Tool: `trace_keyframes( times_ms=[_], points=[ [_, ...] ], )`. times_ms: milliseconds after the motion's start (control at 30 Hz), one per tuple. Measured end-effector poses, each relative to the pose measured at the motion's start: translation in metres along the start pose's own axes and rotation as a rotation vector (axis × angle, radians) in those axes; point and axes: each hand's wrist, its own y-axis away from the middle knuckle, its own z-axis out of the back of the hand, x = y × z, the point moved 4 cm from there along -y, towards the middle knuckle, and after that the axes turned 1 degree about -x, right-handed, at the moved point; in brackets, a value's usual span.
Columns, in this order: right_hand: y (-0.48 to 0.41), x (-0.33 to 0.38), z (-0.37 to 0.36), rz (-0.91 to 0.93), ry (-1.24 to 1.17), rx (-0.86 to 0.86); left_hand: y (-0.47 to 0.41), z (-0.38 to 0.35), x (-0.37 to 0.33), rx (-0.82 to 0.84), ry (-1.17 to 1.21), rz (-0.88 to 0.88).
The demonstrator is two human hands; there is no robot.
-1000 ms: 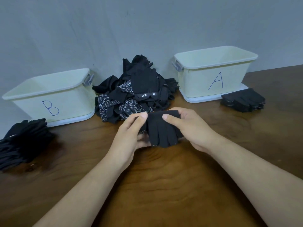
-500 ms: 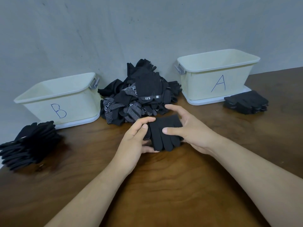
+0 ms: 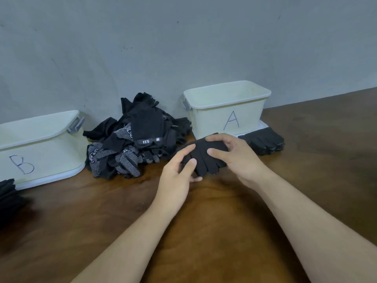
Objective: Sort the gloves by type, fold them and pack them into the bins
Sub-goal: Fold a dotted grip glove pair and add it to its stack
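Fingers [image 3: 190, 164] of left hand [image 3: 175, 181] and right hand [image 3: 239, 160] grasp 1 glove [image 3: 204, 166] near 2 bins [image 3: 51, 152] [image 3: 214, 123].

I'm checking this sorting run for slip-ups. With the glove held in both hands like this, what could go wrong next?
1. The left hand and right hand hold the glove with its fingers fanned out loose, so a fold may slip open.
2. All the gloves look dark and alike. It might be missorted onto the stack beside bin A.
3. The unsorted pile lies close to the left hand and could get nudged.
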Motion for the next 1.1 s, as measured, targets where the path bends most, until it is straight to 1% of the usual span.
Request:
trace_keyframes(
  times_ms=[200,333,400,467,533,700,933,1000,1100],
  points=[
    [-0.024,-0.006,0.095,0.006,-0.011,-0.264,-0.046,-0.089,0.006,0.037,0.027,-0.066],
    [-0.037,-0.009,0.141,-0.014,0.043,-0.422,-0.073,-0.137,0.008,0.068,-0.083,-0.12],
    [-0.043,-0.016,0.159,-0.047,-0.079,-0.486,-0.084,-0.152,0.009,0.093,-0.185,-0.159],
    [-0.047,-0.025,0.169,-0.082,-0.199,-0.516,-0.093,-0.162,0.011,0.114,-0.303,-0.178],
    [-0.05,-0.035,0.176,-0.108,-0.156,-0.539,-0.101,-0.164,0.015,0.121,-0.383,-0.179],
    [-0.051,-0.041,0.176,-0.122,-0.072,-0.554,-0.099,-0.163,0.015,0.115,-0.499,-0.187],
    [-0.049,-0.044,0.173,-0.129,0.127,-0.56,-0.104,-0.164,0.021,0.124,-0.603,-0.161],
    [-0.051,-0.045,0.175,-0.143,0.116,-0.573,-0.104,-0.164,0.022,0.143,-0.607,-0.145],
    [-0.052,-0.047,0.175,-0.167,-0.001,-0.579,-0.103,-0.165,0.02,0.151,-0.618,-0.138]
  ],
)
